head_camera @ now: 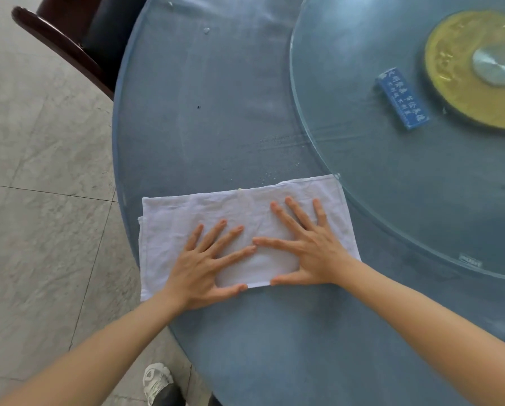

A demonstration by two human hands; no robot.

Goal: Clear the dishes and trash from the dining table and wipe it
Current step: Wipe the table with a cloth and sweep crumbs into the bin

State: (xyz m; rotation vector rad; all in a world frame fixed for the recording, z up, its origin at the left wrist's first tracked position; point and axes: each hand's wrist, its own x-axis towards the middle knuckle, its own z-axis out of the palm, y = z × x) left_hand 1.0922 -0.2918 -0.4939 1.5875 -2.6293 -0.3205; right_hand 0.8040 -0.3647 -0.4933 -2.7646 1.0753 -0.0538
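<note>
A white folded cloth (pixel 187 218) lies flat on the round blue-grey dining table (pixel 216 98), near its left front edge. My left hand (pixel 204 268) presses flat on the cloth's near left part, fingers spread. My right hand (pixel 310 247) presses flat on its right part, fingers spread too. The two index fingertips almost touch. Small crumbs (pixel 270 172) lie on the table just beyond the cloth, and a few droplets (pixel 206 30) sit farther back.
A glass turntable (pixel 362 186) covers the table's right side, with a yellow hub (pixel 450 92) and a blue sign block (pixel 403 98) on it. A dark wooden chair (pixel 69 42) stands at the far left edge. Tiled floor (pixel 40 171) lies left; my shoe (pixel 156 382) shows below.
</note>
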